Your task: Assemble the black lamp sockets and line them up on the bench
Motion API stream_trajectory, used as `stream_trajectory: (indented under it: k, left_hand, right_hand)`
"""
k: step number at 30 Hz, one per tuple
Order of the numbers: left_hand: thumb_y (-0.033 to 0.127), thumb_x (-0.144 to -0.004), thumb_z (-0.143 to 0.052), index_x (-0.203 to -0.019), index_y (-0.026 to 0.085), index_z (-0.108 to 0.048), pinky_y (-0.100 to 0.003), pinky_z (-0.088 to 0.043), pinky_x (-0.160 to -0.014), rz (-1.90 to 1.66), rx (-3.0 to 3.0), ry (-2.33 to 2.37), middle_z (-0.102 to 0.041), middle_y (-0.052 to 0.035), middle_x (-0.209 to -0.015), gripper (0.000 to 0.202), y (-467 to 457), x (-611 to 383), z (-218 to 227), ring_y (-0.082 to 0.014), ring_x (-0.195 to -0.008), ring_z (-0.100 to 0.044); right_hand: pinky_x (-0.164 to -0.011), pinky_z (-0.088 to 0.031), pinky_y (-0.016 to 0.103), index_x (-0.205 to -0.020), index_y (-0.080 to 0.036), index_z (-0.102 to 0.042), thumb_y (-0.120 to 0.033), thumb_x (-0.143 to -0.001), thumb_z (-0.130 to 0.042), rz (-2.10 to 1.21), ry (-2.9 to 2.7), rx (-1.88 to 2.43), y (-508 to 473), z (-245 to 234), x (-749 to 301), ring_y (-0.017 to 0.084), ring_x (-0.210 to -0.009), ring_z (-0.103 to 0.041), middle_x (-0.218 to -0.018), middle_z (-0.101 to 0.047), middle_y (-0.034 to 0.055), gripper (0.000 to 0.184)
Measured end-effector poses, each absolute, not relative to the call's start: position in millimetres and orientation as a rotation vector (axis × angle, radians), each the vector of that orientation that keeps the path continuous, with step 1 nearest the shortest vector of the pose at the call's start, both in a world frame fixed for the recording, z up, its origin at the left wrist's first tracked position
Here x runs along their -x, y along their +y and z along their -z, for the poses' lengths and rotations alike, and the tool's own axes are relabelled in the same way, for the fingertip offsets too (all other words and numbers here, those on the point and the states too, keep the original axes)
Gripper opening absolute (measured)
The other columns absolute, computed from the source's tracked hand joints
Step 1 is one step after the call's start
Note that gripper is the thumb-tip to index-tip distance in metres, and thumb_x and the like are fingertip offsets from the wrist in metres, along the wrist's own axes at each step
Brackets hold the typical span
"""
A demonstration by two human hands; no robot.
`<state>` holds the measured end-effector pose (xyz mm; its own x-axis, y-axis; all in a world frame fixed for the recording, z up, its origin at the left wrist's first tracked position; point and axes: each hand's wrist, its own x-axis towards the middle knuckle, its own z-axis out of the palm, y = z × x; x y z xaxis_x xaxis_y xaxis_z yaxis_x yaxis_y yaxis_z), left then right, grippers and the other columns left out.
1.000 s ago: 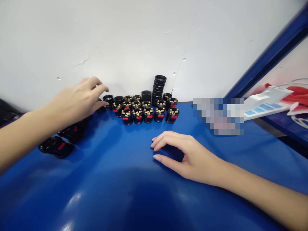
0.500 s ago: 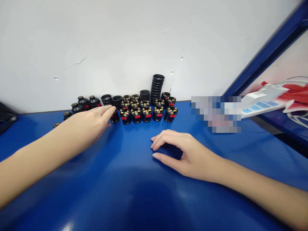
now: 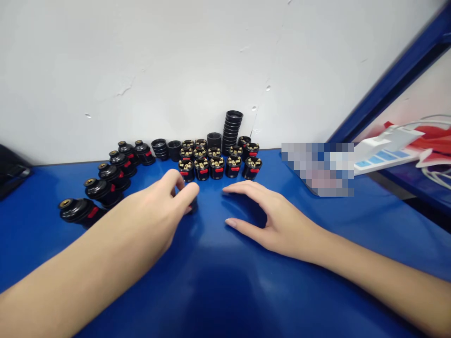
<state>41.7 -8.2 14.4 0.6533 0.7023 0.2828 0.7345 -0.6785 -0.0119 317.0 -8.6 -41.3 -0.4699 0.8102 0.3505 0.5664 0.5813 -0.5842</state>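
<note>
My left hand [image 3: 158,209] is at the middle of the blue table [image 3: 218,286], fingers closed on a small black socket core [image 3: 193,204] that barely shows under the fingertips. My right hand [image 3: 271,218] rests just to its right, fingers spread and lightly arched, holding nothing. Beyond both hands, near the wall, several black socket cores [image 3: 216,163] with brass contacts and red tabs stand in rows. A stack of black rings [image 3: 232,127] rises behind them.
A curved row of assembled black lamp holders [image 3: 104,180] runs along the left. Loose black rings [image 3: 160,146] sit near the wall. A blurred patch [image 3: 317,168] and a white, blue and red item [image 3: 391,145] lie right. A dark object [image 3: 10,171] is far left.
My left hand reached the leftmost socket core in the group, closed on it and pulled it back to the table's middle. My right hand's fingers stretched slightly forward.
</note>
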Motion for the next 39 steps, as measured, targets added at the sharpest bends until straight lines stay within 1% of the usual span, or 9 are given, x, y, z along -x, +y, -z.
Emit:
stream_trajectory:
  k: [5,9,12,14,21,27,31,34,39]
  left_hand:
    - [0.035,-0.109,-0.049,-0.127,0.025,-0.065,-0.037,-0.059,-0.063,0.442,2.79,-1.104,-0.067,-0.0109,-0.119,0.027,-12.0,-58.9,-4.9,-0.0227,-0.077,-0.071]
    - [0.049,-0.11,-0.044,-0.125,0.024,-0.068,-0.04,-0.061,-0.073,0.514,2.657,-1.179,-0.074,-0.0098,-0.115,0.038,1.4,-57.2,-13.1,-0.0269,-0.089,-0.075]
    - [0.045,-0.108,-0.045,-0.114,0.024,-0.075,-0.045,-0.059,-0.077,0.359,2.478,-1.322,-0.076,-0.0105,-0.112,0.038,25.8,-46.2,-30.4,-0.0309,-0.089,-0.075]
    - [0.041,-0.105,-0.047,-0.109,0.023,-0.078,-0.047,-0.058,-0.073,0.229,2.372,-1.39,-0.076,-0.012,-0.111,0.037,46.0,-37.4,-42.0,-0.0328,-0.086,-0.073]
    - [0.033,-0.097,-0.058,-0.107,0.023,-0.085,-0.048,-0.057,-0.08,0.12,2.312,-1.476,-0.073,-0.0144,-0.117,0.031,106.4,-27.1,-55.3,-0.0365,-0.102,-0.07]
    - [0.033,-0.093,-0.063,-0.098,0.025,-0.086,-0.04,-0.056,-0.087,0.126,2.358,-1.541,-0.073,-0.0106,-0.117,0.025,125.8,-36.0,-50.7,-0.0293,-0.099,-0.069]
    - [0.029,-0.095,-0.06,-0.1,0.02,-0.085,-0.041,-0.055,-0.094,0.142,2.372,-1.551,-0.073,-0.0125,-0.119,0.027,126.1,-39.8,-44.3,-0.0309,-0.106,-0.067]
    - [0.027,-0.096,-0.057,-0.1,0.019,-0.085,-0.043,-0.056,-0.092,0.139,2.347,-1.529,-0.073,-0.014,-0.121,0.03,127.3,-39.1,-38.5,-0.0328,-0.107,-0.067]
    - [0.027,-0.099,-0.053,-0.097,0.019,-0.084,-0.042,-0.057,-0.087,0.14,2.321,-1.519,-0.073,-0.014,-0.12,0.032,127.5,-36.6,-39.1,-0.0307,-0.102,-0.068]
  right_hand:
    - [-0.111,-0.058,0.047,-0.141,-0.022,-0.062,-0.042,-0.095,-0.08,-0.534,-2.213,1.085,-9.2,42.4,-318.0,0.03,-0.13,-0.069,-0.139,-0.071,0.0121,0.053]
    - [-0.113,-0.057,0.05,-0.141,-0.021,-0.062,-0.042,-0.096,-0.079,-0.532,-2.213,1.086,-9.1,42.8,-318.0,0.03,-0.131,-0.069,-0.139,-0.072,0.0129,0.052]
    - [-0.113,-0.058,0.052,-0.14,-0.023,-0.061,-0.042,-0.096,-0.079,-0.538,-2.214,1.09,-9.1,42.2,-317.7,0.031,-0.131,-0.069,-0.14,-0.072,0.0127,0.051]
    - [-0.113,-0.058,0.053,-0.141,-0.025,-0.06,-0.044,-0.095,-0.08,-0.553,-2.205,1.098,-9.5,41.8,-317.8,0.032,-0.132,-0.069,-0.142,-0.071,0.0127,0.055]
    - [-0.114,-0.059,0.055,-0.143,-0.025,-0.057,-0.05,-0.089,-0.085,-0.589,-2.186,1.097,-9.3,43.5,-319.3,0.033,-0.133,-0.069,-0.144,-0.071,0.013,0.065]
    - [-0.115,-0.058,0.054,-0.142,-0.025,-0.057,-0.049,-0.09,-0.085,-0.588,-2.194,1.104,-9.6,43.2,-319.4,0.032,-0.134,-0.069,-0.144,-0.07,0.0126,0.064]
    - [-0.115,-0.058,0.055,-0.143,-0.024,-0.057,-0.049,-0.091,-0.084,-0.591,-2.201,1.105,-9.7,43.1,-319.3,0.032,-0.135,-0.068,-0.145,-0.07,0.0133,0.064]
    - [-0.114,-0.058,0.055,-0.143,-0.025,-0.057,-0.048,-0.091,-0.084,-0.588,-2.202,1.103,-9.3,42.7,-319.5,0.033,-0.134,-0.069,-0.144,-0.07,0.013,0.064]
    - [-0.114,-0.059,0.057,-0.144,-0.026,-0.056,-0.049,-0.09,-0.085,-0.622,-2.169,1.106,-9.9,41.4,-319.1,0.034,-0.134,-0.069,-0.143,-0.071,0.0137,0.066]
